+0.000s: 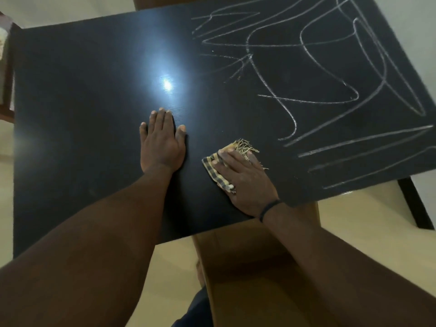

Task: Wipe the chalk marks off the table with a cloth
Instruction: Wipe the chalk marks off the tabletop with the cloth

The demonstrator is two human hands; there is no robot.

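The left hand (161, 142) lies flat on the black table (77, 95), fingers straight and together, holding nothing; the right hand (245, 179) presses a checked, fringed cloth (213, 169) onto the tabletop near the front edge, fingers extended over it, a dark band (269, 208) round its wrist. White chalk marks (330, 79) scrawl across the table's right half, well clear of the cloth; the left half shows only a bright light reflection (167, 84). A brown wooden chair (247, 267) stands below the front edge.
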